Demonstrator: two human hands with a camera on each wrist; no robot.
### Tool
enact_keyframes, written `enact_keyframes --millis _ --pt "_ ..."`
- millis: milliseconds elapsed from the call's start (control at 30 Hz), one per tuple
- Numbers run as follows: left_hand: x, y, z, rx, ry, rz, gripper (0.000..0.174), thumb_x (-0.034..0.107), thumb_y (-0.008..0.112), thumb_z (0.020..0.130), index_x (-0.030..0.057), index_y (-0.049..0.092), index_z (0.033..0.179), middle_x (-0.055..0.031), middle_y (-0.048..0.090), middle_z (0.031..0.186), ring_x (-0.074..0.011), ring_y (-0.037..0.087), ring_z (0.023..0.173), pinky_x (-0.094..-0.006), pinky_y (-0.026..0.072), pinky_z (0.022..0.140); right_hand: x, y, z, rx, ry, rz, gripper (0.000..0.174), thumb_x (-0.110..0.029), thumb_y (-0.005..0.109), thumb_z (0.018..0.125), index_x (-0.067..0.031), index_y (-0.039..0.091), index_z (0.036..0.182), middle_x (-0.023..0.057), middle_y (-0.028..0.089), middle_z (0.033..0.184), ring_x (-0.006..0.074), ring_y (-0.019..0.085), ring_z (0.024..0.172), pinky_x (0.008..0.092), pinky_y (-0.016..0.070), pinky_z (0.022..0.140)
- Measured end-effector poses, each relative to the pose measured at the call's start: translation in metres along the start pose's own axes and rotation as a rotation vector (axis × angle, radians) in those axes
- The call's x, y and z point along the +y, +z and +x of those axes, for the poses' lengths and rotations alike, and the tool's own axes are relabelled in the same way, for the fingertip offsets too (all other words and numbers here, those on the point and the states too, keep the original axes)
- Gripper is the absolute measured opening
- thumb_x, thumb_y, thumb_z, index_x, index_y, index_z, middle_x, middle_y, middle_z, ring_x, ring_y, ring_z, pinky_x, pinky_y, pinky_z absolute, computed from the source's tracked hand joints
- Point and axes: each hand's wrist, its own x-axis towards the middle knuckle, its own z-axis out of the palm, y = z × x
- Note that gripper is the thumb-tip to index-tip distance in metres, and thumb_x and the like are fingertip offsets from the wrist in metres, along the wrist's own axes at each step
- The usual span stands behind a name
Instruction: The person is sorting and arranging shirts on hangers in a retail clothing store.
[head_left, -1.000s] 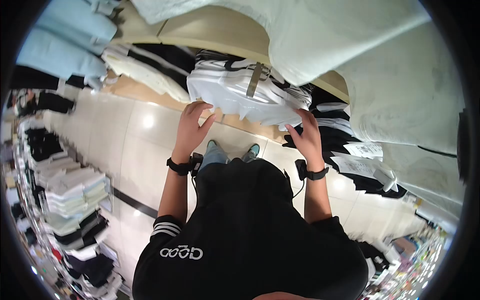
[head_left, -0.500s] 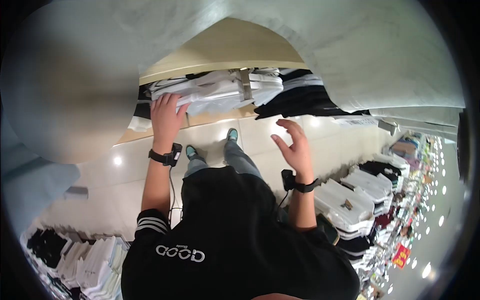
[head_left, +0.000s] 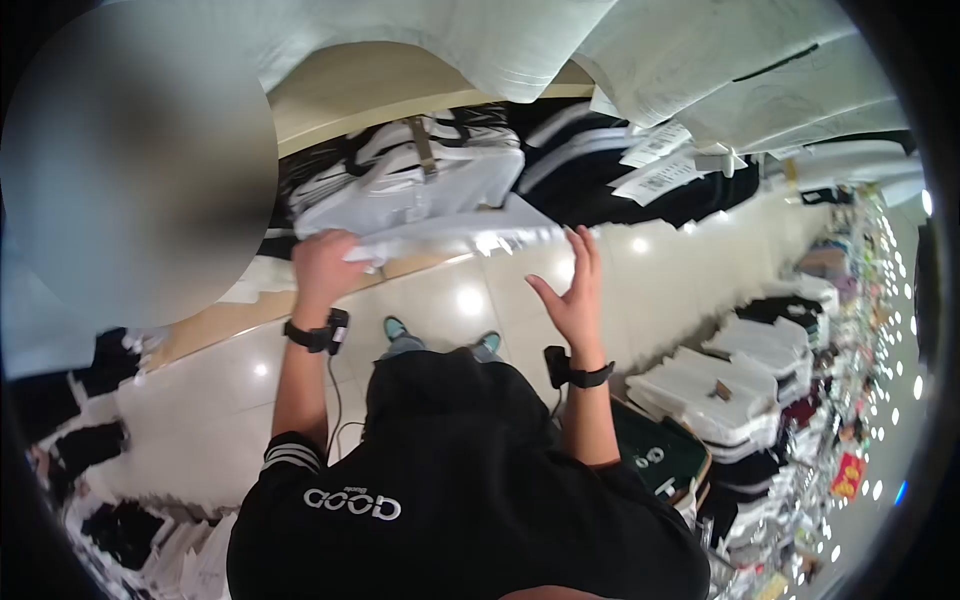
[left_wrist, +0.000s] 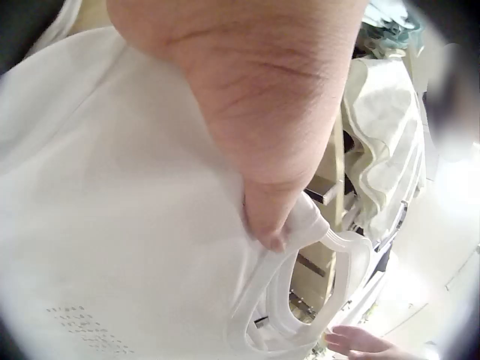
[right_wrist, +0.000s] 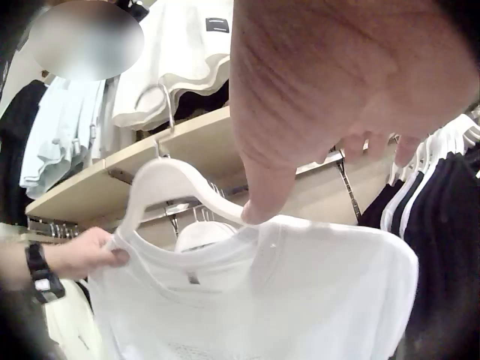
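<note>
1. The T-shirt [head_left: 455,235] on its hanger [right_wrist: 171,182] has been drawn out of the shirts [head_left: 400,165] under the shelf [head_left: 380,85]. Half a second ago it was packed in with them.
2. Its shoulder, by the collar, is gripped by the left hand [head_left: 322,265].
3. The right hand [head_left: 572,295] was lifted off a second ago. Its fingers are straight, and one fingertip touches the other shoulder.
4. The T-shirt is now held out between the hands, clear of the row. Judged: one piece has been singled out.

Clothing shop: T-shirt [right_wrist: 262,300] on hanger [right_wrist: 172,184], price tags [head_left: 655,150], folded stacks [head_left: 720,395]
</note>
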Motion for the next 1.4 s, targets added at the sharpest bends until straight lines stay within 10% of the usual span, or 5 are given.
enact_keyframes --millis 167,500,833,1033,1400 --pt "0.074 -0.008 -0.023 -0.06 0.064 -0.047 0.039 0.039 0.09 0.067 0.0104 0.063 0.066 -0.0066 0.064 0.071 -0.0304 0.067 0.071 -0.0435 0.0518 0.064 0.046 -0.01 -0.012 -0.236 0.068 0.015 0.009 -0.006 0.075 0.074 -0.0035 0.071 0.082 0.0133 0.07 0.085 0.0364 0.068 0.088 0.0455 0.0538 0.08" --pt "0.132 -0.031 -0.132 -0.176 -0.41 0.137 0.044 0.049 0.09 0.073 0.0103 0.07 0.073 -0.0104 0.066 0.074 -0.0344 0.067 0.076 -0.0433 0.0529 0.067 0.126 0.031 -0.055 -0.38 0.026 0.345 0.028 -0.011 0.083 0.073 -0.0001 0.058 0.065 0.0152 0.059 0.066 0.0326 0.055 0.059 0.0392 0.0418 0.056" --pt "0.022 -0.096 -0.247 0.322 -0.592 0.23 0.033 0.029 0.093 0.065 0.0087 0.068 0.074 -0.0076 0.067 0.078 -0.0315 0.066 0.085 -0.0441 0.0537 0.072 -0.042 0.077 -0.056 -0.426 -0.339 0.24 0.029 -0.021 0.09 0.072 -0.0028 0.068 0.073 0.0176 0.066 0.073 0.0394 0.064 0.068 0.0464 0.0493 0.061" --pt "-0.031 -0.168 -0.244 0.29 -0.424 0.159 0.05 0.051 0.093 0.062 0.0096 0.068 0.073 -0.007 0.064 0.073 -0.0288 0.066 0.08 -0.0427 0.053 0.067 -0.097 0.14 -0.079 -0.486 -0.047 0.183 0.039 -0.026 0.089 0.085 0.0034 0.067 0.072 0.0134 0.056 0.056 0.0134 0.045 0.054 0.0359 0.0396 0.051" --pt "-0.176 -0.27 -0.283 0.465 -0.563 0.207 0.046 0.046 0.092 0.068 0.0067 0.072 0.082 -0.0086 0.068 0.079 -0.0325 0.067 0.078 -0.0442 0.0527 0.071 -0.314 0.273 0.011 -0.599 -0.35 0.024 0.044 -0.045 0.085 0.084 -0.0045 0.069 0.075 0.0189 0.062 0.067 0.0431 0.06 0.065 0.0463 0.0463 0.058"
